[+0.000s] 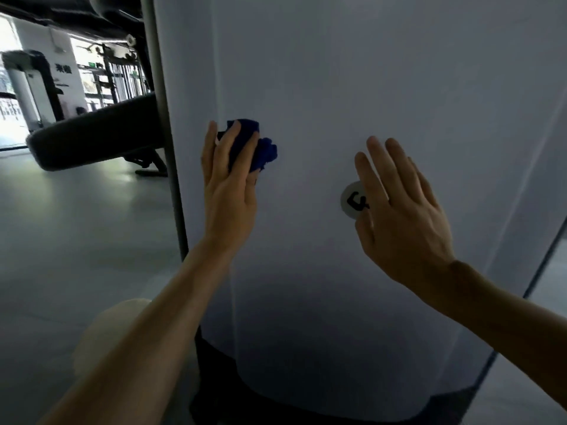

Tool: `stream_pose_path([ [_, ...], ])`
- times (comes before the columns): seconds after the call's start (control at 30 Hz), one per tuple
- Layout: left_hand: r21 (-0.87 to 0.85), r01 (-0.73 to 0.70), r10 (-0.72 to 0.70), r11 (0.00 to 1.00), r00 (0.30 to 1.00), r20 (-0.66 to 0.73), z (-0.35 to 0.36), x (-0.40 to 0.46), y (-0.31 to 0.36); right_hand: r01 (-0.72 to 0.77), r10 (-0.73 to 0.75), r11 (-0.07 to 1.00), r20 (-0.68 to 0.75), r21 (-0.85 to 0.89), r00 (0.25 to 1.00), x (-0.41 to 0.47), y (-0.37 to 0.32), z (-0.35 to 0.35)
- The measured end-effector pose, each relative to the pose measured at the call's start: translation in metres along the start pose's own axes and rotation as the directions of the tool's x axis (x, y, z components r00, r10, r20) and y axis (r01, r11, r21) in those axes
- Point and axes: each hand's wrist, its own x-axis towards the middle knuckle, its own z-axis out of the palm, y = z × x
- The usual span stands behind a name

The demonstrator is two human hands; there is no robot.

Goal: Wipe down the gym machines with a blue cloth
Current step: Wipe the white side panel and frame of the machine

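two hands (228, 185), one blue cloth (256, 145), one white machine panel (368, 87), one round sticker (351, 200)

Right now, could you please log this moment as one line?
left hand: presses cloth on panel | right hand: flat, open, over sticker
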Motion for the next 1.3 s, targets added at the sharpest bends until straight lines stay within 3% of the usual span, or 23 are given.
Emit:
stream_pose_path([
  [0.2, -0.029, 0.143, -0.144, 0.989, 0.988, -0.057, 0.013, -0.001, 0.018, 0.011, -0.009, 0.999, -0.044, 0.043, 0.999, -0.001, 0.005, 0.007],
  [0.27, 0.006, 0.053, -0.053, 0.999, 0.998, -0.032, 0.018, -0.006, 0.024, 0.016, -0.013, 0.998, -0.061, 0.056, 0.998, -0.002, 0.006, 0.011],
  [0.33, 0.047, -0.166, 0.161, 0.985, 0.983, 0.092, 0.024, -0.028, 0.021, 0.033, -0.027, 0.997, -0.09, 0.071, 0.996, -0.005, 0.007, 0.017],
  [0.4, 0.104, -0.395, 0.358, 0.913, 0.895, 0.266, 0.027, -0.058, 0.007, 0.065, -0.057, 0.996, -0.12, 0.064, 0.991, -0.009, 0.009, 0.025],
  [0.53, 0.171, -0.69, 0.549, 0.703, 0.679, 0.488, 0.019, -0.103, -0.026, 0.128, -0.121, 0.991, -0.143, 0.041, 0.982, -0.021, 0.007, 0.04],
  [0.67, 0.047, -0.852, 0.639, 0.521, 0.426, 0.64, 0.003, -0.119, -0.042, 0.173, -0.161, 0.982, -0.146, 0.07, 0.976, -0.028, 0.005, 0.045],
  [0.8, 0.022, -0.932, 0.672, 0.362, 0.277, 0.686, -0.011, -0.095, -0.045, 0.233, -0.224, 0.97, -0.122, 0.064, 0.967, -0.025, 0.018, 0.035],
  [0.83, 0.052, -0.937, 0.674, 0.346, 0.287, 0.681, -0.013, -0.082, -0.042, 0.248, -0.239, 0.966, -0.116, 0.068, 0.964, -0.023, 0.023, 0.031],
  [0.87, 0.105, -0.926, 0.676, 0.362, 0.339, 0.654, -0.012, -0.065, -0.037, 0.251, -0.241, 0.965, -0.112, 0.078, 0.964, -0.021, 0.029, 0.026],
  [0.93, 0.29, -0.844, 0.673, 0.452, 0.536, 0.509, -0.008, -0.016, -0.022, 0.231, -0.22, 0.968, -0.111, 0.097, 0.969, -0.017, 0.038, 0.017],
  [1.03, 0.408, -0.58, 0.545, 0.705, 0.811, 0.211, 0.0, 0.06, 0.011, 0.187, -0.174, 0.976, -0.11, 0.112, 0.978, -0.013, 0.046, 0.009],
  [1.1, 0.305, -0.442, 0.421, 0.844, 0.897, 0.133, 0.009, 0.077, 0.029, 0.151, -0.139, 0.981, -0.103, 0.12, 0.985, -0.015, 0.046, 0.009],
  [1.2, 0.146, -0.448, 0.423, 0.882, 0.889, 0.174, 0.024, 0.047, 0.038, 0.112, -0.101, 0.986, -0.092, 0.123, 0.991, -0.026, 0.042, 0.016],
  [1.3, 0.105, -0.608, 0.545, 0.787, 0.764, 0.345, 0.032, -0.013, 0.03, 0.111, -0.099, 0.987, -0.101, 0.118, 0.99, -0.039, 0.035, 0.025],
])
